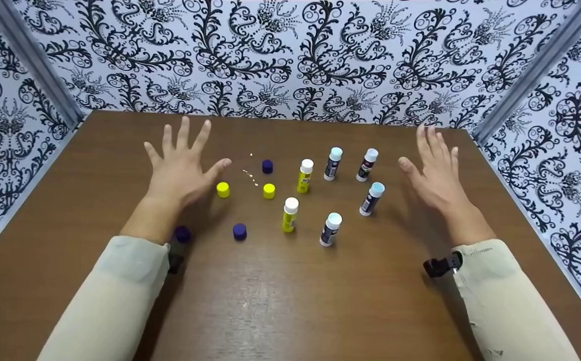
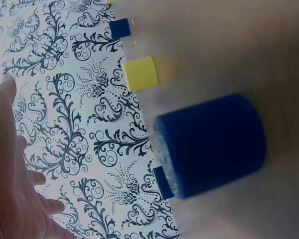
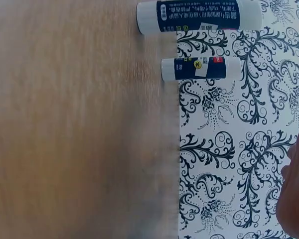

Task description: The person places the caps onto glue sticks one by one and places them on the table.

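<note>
My left hand is held over the table's left side with fingers spread, holding nothing. Near its thumb stand a yellow cap and another yellow cap. Dark blue caps stand around: one farther back, one nearer, one beside the left wrist. In the left wrist view a blue cap looms large, partly hiding another. Uncapped glue sticks stand upright mid-table: two yellow, including the front one, and several navy, including one nearest my right hand, which is extended and holds nothing.
Small pale crumbs lie on the brown table between the caps. Patterned wall panels stand behind and at both sides. A black strap device is on the right wrist.
</note>
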Demonstrator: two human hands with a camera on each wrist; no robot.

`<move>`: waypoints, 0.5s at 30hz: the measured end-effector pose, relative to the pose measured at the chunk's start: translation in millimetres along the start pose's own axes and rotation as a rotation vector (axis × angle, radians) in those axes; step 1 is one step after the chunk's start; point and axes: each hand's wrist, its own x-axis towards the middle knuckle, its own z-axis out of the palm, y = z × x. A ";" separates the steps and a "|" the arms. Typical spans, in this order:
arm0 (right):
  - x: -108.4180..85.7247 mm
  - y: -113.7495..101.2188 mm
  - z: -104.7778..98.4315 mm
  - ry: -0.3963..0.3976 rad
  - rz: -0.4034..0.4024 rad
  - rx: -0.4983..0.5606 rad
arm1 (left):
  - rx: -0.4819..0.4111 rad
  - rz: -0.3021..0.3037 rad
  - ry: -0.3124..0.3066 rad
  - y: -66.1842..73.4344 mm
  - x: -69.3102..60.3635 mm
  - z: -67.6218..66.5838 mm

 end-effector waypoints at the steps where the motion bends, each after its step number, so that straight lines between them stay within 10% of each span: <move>1: -1.5 -0.4 0.2 -0.001 -0.001 0.015 | -0.002 -0.002 0.000 -0.5 -1.9 -0.4; 15: -19.5 -8.3 6.5 -0.034 -0.069 0.268 | -0.062 -0.018 0.024 -17.0 -26.9 -3.0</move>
